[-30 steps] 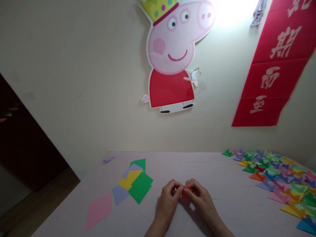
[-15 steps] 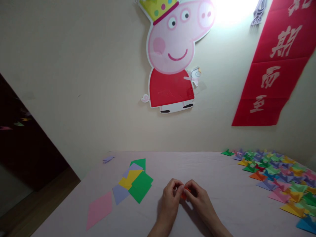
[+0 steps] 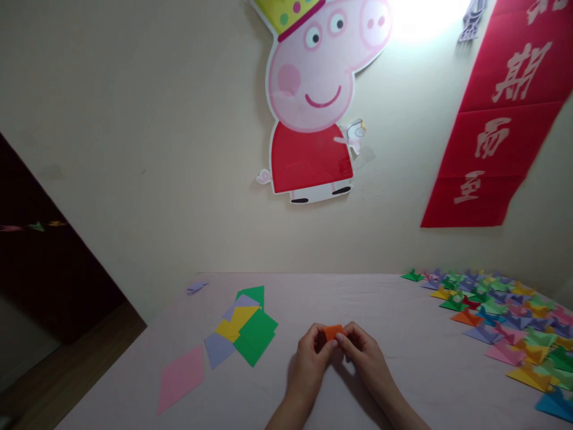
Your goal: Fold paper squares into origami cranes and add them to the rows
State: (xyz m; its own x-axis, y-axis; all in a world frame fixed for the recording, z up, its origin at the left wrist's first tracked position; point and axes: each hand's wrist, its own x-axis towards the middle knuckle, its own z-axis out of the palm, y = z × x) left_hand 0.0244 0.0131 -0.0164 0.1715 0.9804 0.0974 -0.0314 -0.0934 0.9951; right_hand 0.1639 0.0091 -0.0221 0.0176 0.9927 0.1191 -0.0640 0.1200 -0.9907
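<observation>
A small folded piece of orange paper (image 3: 333,332) is held just above the pink table (image 3: 403,382) near its front middle. My left hand (image 3: 310,361) pinches its left side and my right hand (image 3: 364,357) pinches its right side, fingertips meeting under the paper. Both hands are closed on it. Only the paper's top flap shows above my fingers.
Flat paper squares lie to the left: a green one (image 3: 255,337) over yellow and lilac sheets, and a pink one (image 3: 181,377) nearer the front. Several folded paper figures (image 3: 505,322) in many colours cover the table's right side. A wall with a cartoon pig cutout (image 3: 313,101) and a red banner (image 3: 496,119) stands behind.
The orange paper has been raised and turned so a flat flap now stands above my fingers. Both hands stayed in place, still pinching it.
</observation>
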